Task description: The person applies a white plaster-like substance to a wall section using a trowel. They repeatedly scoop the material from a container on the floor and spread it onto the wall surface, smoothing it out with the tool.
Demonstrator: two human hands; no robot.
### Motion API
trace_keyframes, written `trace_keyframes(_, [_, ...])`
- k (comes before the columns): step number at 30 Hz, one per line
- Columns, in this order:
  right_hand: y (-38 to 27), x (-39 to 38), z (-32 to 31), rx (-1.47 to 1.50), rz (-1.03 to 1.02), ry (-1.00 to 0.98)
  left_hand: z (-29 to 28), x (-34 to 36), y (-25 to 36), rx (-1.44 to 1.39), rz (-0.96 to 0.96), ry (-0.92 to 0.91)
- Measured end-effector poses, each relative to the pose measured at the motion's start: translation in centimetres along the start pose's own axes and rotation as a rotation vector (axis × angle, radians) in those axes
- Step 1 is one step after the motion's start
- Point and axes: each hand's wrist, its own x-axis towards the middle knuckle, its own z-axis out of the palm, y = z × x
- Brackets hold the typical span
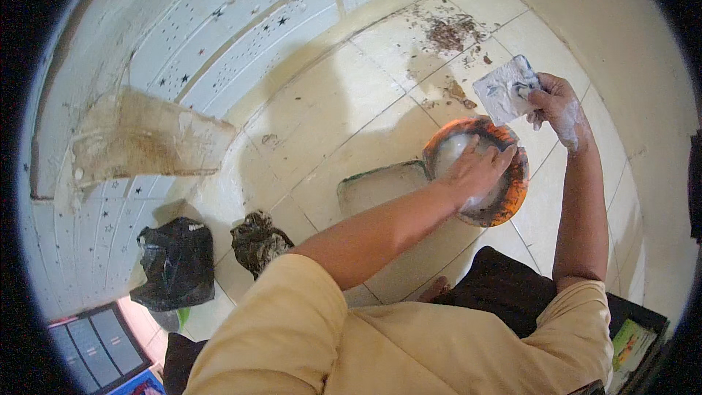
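Note:
An orange bowl with dark smears round its rim stands on the tiled floor, holding a milky white wet mix. My left hand reaches into it, fingers stretched out over the mix and nothing visible in them. Beyond the bowl, to the right, my right hand is raised and closed on a flat square plate coated with white paste. White smears cover that hand and wrist. What the plate is made of, and whether it has a handle, cannot be seen.
A shallow see-through rectangular tray touches the bowl's left side. Brown flakes litter the far floor. A black plastic bag and a crumpled dark bag lie to the left. Along the star-patterned wall is a bare brownish patch.

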Motion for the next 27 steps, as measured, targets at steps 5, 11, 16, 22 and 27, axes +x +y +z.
trace_keyframes(5, [3.1,0.5,-0.4,0.286,0.137,-0.036,-8.0,-7.8,-4.5,-0.268,-0.175,0.308])
trace_keyframes(11, [4.4,1.9,-0.8,0.599,0.206,0.082,-8.8,-19.4,-14.6,0.054,-0.626,0.001])
trace_keyframes(16, [1.6,0.6,0.7,0.522,0.108,-0.102,-8.2,-21.7,-15.7,-0.514,-1.021,-0.319])
trace_keyframes(22, [-2.4,-4.5,9.2,0.034,0.031,-0.452,-5.8,-23.1,-14.5,-0.805,-1.207,-0.105])
trace_keyframes(27, [-1.8,-7.4,17.4,-0.616,-0.059,-0.600,-3.0,-24.5,-16.5,-0.661,-1.077,0.041])
